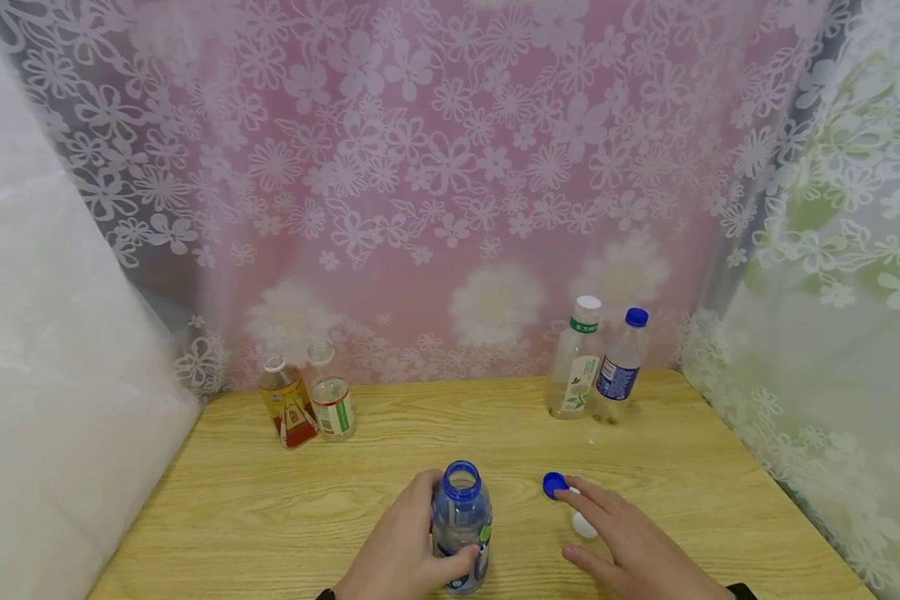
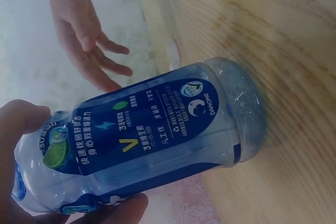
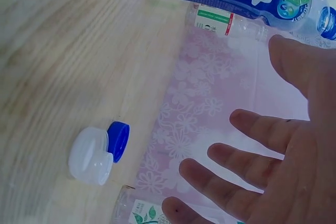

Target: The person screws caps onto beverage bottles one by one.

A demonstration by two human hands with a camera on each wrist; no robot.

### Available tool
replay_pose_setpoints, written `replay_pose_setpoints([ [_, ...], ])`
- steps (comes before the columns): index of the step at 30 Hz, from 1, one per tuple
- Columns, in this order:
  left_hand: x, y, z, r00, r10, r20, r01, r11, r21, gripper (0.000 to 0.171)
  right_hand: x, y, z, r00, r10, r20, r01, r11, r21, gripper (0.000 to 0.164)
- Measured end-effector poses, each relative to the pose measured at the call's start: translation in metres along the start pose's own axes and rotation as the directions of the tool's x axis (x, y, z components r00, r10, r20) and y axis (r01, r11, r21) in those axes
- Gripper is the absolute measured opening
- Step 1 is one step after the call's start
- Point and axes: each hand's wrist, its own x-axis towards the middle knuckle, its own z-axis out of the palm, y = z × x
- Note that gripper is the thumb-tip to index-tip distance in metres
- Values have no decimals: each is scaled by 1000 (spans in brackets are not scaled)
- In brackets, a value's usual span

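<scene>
My left hand (image 1: 412, 542) grips a blue drink bottle (image 1: 461, 521) around its side, thumb across the front. The bottle stands upright on the table and its mouth is uncapped, with a blue ring at the neck. In the left wrist view the bottle's blue label (image 2: 152, 119) faces the camera. My right hand (image 1: 630, 542) holds nothing, its fingers spread over the table to the right of the bottle. Beside and under it lie a blue cap (image 1: 555, 485) and white caps (image 1: 583, 523); in the right wrist view they sit close together, apart from the fingers (image 3: 220, 182).
At the back left stand a bottle of amber drink (image 1: 288, 404) and an uncapped clear bottle (image 1: 333, 408). A white-capped clear bottle (image 1: 576, 367) and a blue-capped bottle (image 1: 619, 375) stand at the back right. Flowered curtains (image 1: 435, 208) surround the wooden table (image 1: 232, 517).
</scene>
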Motion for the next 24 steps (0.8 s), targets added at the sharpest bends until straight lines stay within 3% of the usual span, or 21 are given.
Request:
replay_pose_setpoints([
  [13,-3,-3,4,1000,-22,9,22,1000,3,96,17,3,-5,1000,26,5,-26,998,-55,75],
  [24,-4,-2,5,999,-41,4,41,999,19,98,36,5,-4,999,-46,-24,42,991,-125,69],
])
